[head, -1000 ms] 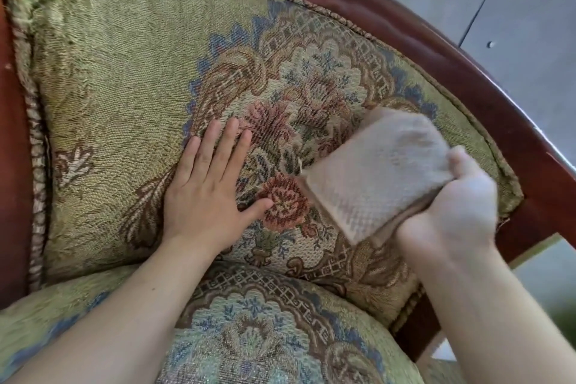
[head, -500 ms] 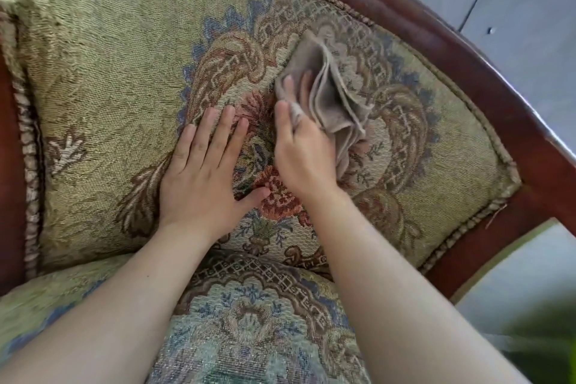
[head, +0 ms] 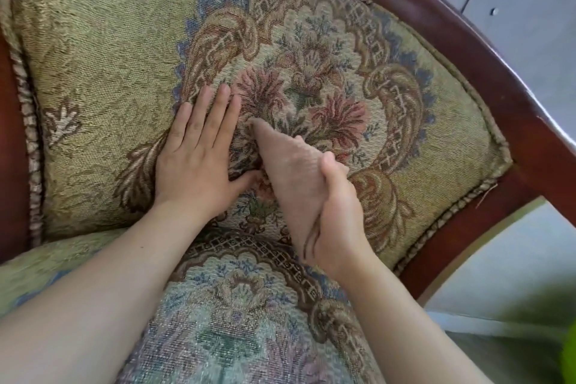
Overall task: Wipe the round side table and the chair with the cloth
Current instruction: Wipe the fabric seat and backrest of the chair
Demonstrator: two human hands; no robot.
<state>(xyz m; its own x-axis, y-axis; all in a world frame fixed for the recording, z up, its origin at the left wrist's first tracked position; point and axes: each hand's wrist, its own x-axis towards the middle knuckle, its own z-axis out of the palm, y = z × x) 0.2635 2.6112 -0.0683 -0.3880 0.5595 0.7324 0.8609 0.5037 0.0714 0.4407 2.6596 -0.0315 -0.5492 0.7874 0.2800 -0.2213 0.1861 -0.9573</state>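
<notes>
The chair fills the view: a dark red wooden frame (head: 486, 78) curves around a green floral tapestry back cushion (head: 103, 50), with the matching seat cushion (head: 237, 321) below. My left hand (head: 199, 159) lies flat on the back cushion, fingers apart and pointing up. My right hand (head: 339, 215) grips a folded beige cloth (head: 286, 165) and presses it against the cushion's lower middle, right beside my left thumb. The cloth's tip points up and left. The round side table is out of view.
Grey floor (head: 530, 3) shows beyond the chair's frame at the top right and through the gap (head: 505, 265) under the armrest. A blurred green shape (head: 561, 352) sits at the bottom right corner.
My right hand has drawn the cloth down the back cushion from its upper middle to the lower middle. Before that it swept in from the right. My left hand has stayed put.
</notes>
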